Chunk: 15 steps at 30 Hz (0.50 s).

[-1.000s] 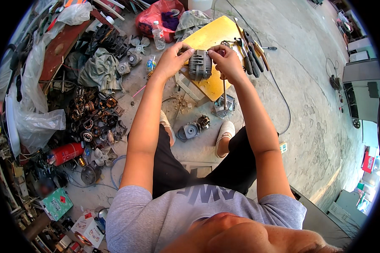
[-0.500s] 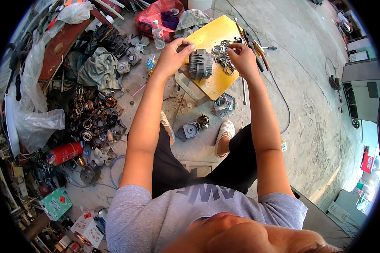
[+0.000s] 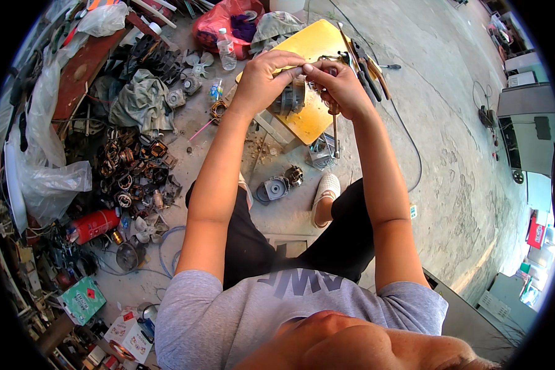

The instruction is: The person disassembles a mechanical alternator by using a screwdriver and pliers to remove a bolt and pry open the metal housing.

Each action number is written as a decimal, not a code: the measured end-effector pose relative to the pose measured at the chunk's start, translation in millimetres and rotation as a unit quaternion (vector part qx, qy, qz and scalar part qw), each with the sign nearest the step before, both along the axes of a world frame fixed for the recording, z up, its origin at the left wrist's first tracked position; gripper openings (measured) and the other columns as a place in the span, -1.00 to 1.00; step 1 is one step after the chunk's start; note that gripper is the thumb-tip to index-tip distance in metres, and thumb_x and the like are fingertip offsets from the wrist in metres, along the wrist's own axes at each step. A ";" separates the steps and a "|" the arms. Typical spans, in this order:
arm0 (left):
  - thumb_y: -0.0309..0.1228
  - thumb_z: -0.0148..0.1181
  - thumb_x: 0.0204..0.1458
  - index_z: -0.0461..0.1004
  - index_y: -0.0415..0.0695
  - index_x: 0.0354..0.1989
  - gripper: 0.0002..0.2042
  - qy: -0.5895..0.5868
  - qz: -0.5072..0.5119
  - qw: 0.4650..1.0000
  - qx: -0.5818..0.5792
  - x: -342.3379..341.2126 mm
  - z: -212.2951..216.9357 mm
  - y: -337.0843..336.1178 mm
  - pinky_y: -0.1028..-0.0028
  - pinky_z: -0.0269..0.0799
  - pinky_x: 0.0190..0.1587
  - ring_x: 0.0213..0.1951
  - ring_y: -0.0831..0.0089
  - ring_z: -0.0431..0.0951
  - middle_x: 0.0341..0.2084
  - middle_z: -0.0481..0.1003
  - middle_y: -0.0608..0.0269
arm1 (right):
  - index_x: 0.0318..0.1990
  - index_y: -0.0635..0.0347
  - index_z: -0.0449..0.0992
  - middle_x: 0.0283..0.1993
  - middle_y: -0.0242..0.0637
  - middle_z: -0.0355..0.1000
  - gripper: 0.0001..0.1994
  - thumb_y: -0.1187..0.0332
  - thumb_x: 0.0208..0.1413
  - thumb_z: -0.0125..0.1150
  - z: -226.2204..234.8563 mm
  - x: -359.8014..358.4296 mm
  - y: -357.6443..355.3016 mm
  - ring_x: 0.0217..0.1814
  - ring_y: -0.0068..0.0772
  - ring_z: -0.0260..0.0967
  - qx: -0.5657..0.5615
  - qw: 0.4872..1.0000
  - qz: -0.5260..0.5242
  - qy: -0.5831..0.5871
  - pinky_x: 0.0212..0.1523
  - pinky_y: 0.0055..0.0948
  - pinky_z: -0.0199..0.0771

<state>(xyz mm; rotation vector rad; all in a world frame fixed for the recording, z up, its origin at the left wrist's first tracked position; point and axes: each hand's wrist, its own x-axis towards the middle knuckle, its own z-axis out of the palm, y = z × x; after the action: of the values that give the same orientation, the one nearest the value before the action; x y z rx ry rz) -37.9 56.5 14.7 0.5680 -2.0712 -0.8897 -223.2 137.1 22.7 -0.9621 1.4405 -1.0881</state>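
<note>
My left hand and my right hand meet at the fingertips above a yellow tabletop. The left thumb and fingers are pinched together; any small thing between them is too hidden to name. A screwdriver hangs from my curled right fingers, its long shaft pointing toward me past the table's edge. Just below the hands, a finned grey motor housing rests on the tabletop, partly covered by them. Behind my right hand, small metal parts are mostly hidden.
Pliers-like long-handled tools lie at the table's right side. A motor part sits on the floor between my feet. Scrap motor parts and a red cylinder crowd the left. A plastic bottle stands near a red bag.
My hands, apart on either side of the motor housing before, have come together above it. The right hand moved left, carrying the screwdriver along. The view has shifted slightly.
</note>
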 end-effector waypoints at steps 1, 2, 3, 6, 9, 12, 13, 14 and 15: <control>-0.42 0.29 0.09 0.63 -0.14 -0.12 -0.80 -0.010 -0.003 1.000 -0.013 1.1 -0.1 0.7 0.43 0.45 0.05 -0.06 0.40 0.59 -0.15 0.61 0.22 | -0.24 0.23 0.62 -0.40 -0.41 0.46 -0.61 0.03 0.09 0.38 -0.4 -2.1 1.2 -0.56 -0.67 0.26 0.004 1.000 0.000 0.012 -0.56 -0.57 0.37; -0.40 0.29 0.09 0.63 -0.13 -0.10 -0.79 -0.024 0.017 0.999 -0.036 3.2 0.1 1.4 0.42 0.45 0.05 -0.06 0.39 0.58 -0.14 0.61 0.22 | -0.25 0.25 0.62 -0.43 -0.39 0.46 -0.61 0.04 0.09 0.38 -1.4 -6.8 1.8 -0.55 -0.64 0.29 0.005 0.996 -0.008 0.088 -0.54 -0.53 0.39; -0.39 0.29 0.09 0.62 -0.13 -0.08 -0.77 -0.037 0.035 0.997 -0.058 4.6 4.1 3.5 0.42 0.45 0.06 -0.05 0.38 0.58 -0.13 0.61 0.21 | -0.27 0.28 0.62 -0.45 -0.37 0.46 -0.61 0.05 0.08 0.37 -1.9 -14.3 2.8 -0.54 -0.61 0.32 0.006 0.986 -0.018 0.165 -0.51 -0.49 0.42; -0.33 0.30 0.10 0.60 -0.12 -0.04 -0.72 -0.051 0.073 0.996 -0.022 10.4 6.4 2.4 0.41 0.44 0.06 -0.04 0.37 0.58 -0.12 0.60 0.20 | -0.30 0.34 0.62 -0.50 -0.33 0.46 -0.61 0.08 0.08 0.34 -3.8 -28.2 4.6 -0.53 -0.53 0.37 0.094 0.941 -0.031 0.324 -0.48 -0.39 0.47; -0.29 0.30 0.10 0.58 -0.12 -0.01 -0.70 -0.050 0.076 0.995 0.051 16.7 3.7 -1.2 0.41 0.43 0.06 -0.04 0.38 0.57 -0.10 0.59 0.20 | -0.27 0.34 0.64 -0.52 -0.33 0.44 -0.60 0.08 0.10 0.30 -6.3 -38.9 3.5 -0.53 -0.55 0.37 0.142 0.936 -0.055 0.317 -0.51 -0.39 0.44; -0.24 0.37 0.03 0.51 -0.07 0.10 -0.56 -0.069 0.042 0.990 0.112 25.9 5.0 -2.0 0.41 0.40 0.11 0.03 0.36 0.54 -0.01 0.55 0.14 | -0.25 0.37 0.62 -0.54 -0.41 0.39 -0.57 0.06 0.11 0.30 -2.1 -46.8 1.4 -0.59 -0.60 0.30 0.048 0.970 -0.121 0.205 -0.60 -0.49 0.32; -0.22 0.42 -0.02 0.47 -0.05 0.16 -0.47 -0.079 0.021 0.988 0.134 28.8 6.2 -2.1 0.40 0.39 0.14 0.07 0.34 0.51 0.04 0.52 0.10 | -0.23 0.32 0.58 -0.59 -0.51 0.32 -0.59 0.05 0.12 0.30 -1.4 -56.5 4.9 -0.65 -0.58 0.21 0.031 0.986 -0.131 0.101 -0.65 -0.52 0.24; -0.19 0.46 -0.07 0.42 -0.03 0.22 -0.37 -0.089 0.000 0.984 0.155 30.5 7.0 -1.3 0.39 0.37 0.16 0.10 0.32 0.49 0.08 0.49 0.07 | -0.21 0.29 0.54 -0.56 -0.49 0.32 -0.63 0.08 0.16 0.27 0.3 -66.8 6.2 -0.60 -0.58 0.23 0.018 0.992 -0.127 0.018 -0.59 -0.53 0.29; -0.16 0.50 -0.14 0.37 -0.01 0.26 -0.27 -0.116 -0.003 0.984 0.136 32.7 7.1 1.2 0.36 0.34 0.20 0.15 0.28 0.45 0.13 0.44 0.04 | -0.19 0.26 0.50 -0.53 -0.47 0.32 -0.67 0.12 0.20 0.24 5.1 -71.4 6.4 -0.55 -0.57 0.25 0.005 0.991 -0.121 -0.064 -0.54 -0.54 0.33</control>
<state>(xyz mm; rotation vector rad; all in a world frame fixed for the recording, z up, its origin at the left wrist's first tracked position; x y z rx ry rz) -5.2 57.7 21.8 0.8460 -2.1715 -1.1685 -294.7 143.6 27.8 -0.7084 1.4807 -1.2944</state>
